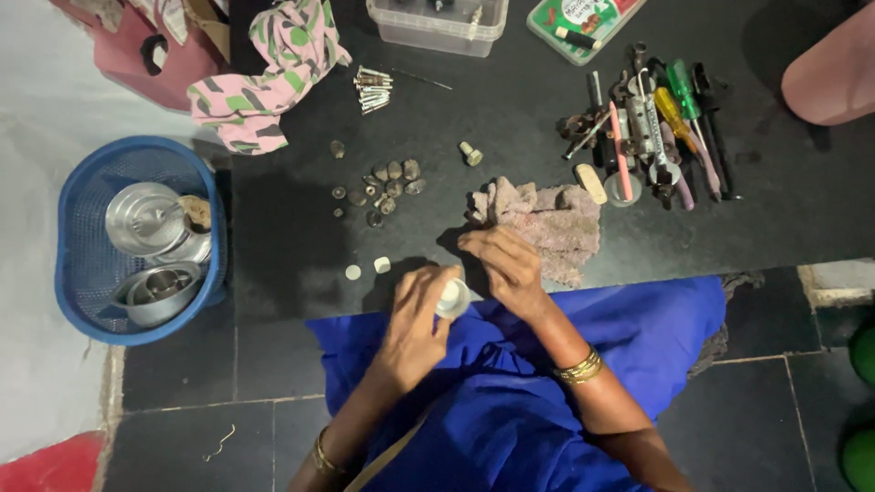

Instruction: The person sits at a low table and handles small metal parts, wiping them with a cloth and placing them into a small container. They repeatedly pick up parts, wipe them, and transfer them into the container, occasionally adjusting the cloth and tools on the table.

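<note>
You are holding a small white bottle (453,298) just below the middle of the frame, over your blue lap and right at the near edge of the black worktop (273,228). It is looking light and hard-walled, probably plastic and a little slick, so the round body is the sensible place to be gripping it rather than the top. Your left hand (415,328) is wrapping its fingers around that body from the lower left, closed on it. Your right hand (506,264) is coming in from the upper right with its fingers curled down beside the bottle's top; whether they are pinching a cap or only resting there is not showing. Just above that hand a crumpled pinkish-grey rag (547,219) is lying on the worktop. Left of it two small white caps (367,268) are sitting near the edge, with a scatter of dark metal pieces (383,187) above them. Farther right a row of screwdrivers and hand tools (656,128) is lying, and at the left a blue basket (82,264) is holding steel vessels. The bottle's lower half is being hidden by your fingers, and its contents are not making themselves out.
</note>
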